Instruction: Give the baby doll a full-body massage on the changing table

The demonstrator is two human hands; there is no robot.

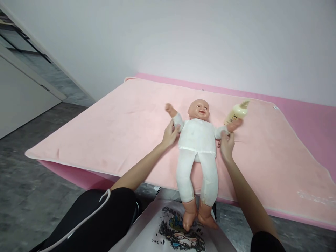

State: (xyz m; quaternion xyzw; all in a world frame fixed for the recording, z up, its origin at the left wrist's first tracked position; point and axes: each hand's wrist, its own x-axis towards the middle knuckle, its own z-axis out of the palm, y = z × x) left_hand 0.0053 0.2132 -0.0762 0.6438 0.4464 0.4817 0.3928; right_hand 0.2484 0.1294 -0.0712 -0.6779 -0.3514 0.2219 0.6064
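A baby doll (198,136) with a white cloth body lies on its back on a pink blanket (110,129), its feet hanging over the near edge. My left hand (170,134) is closed on the doll's sleeve by the arm at the left of the view, fingers and thumb pinching near the elbow. My right hand (227,145) grips the doll's other arm close to its wrist. Both doll arms are spread outward and raised. Just behind the right-hand doll arm lies a pale yellow pump bottle (236,112), partly hidden by the doll's hand.
The blanket covers a pink table or mat (309,122), whose surface shows at the right and back. A white wall (183,42) stands right behind it. Grey floor (21,157) shows at the left. A white cable (86,220) runs over my dark-clothed leg.
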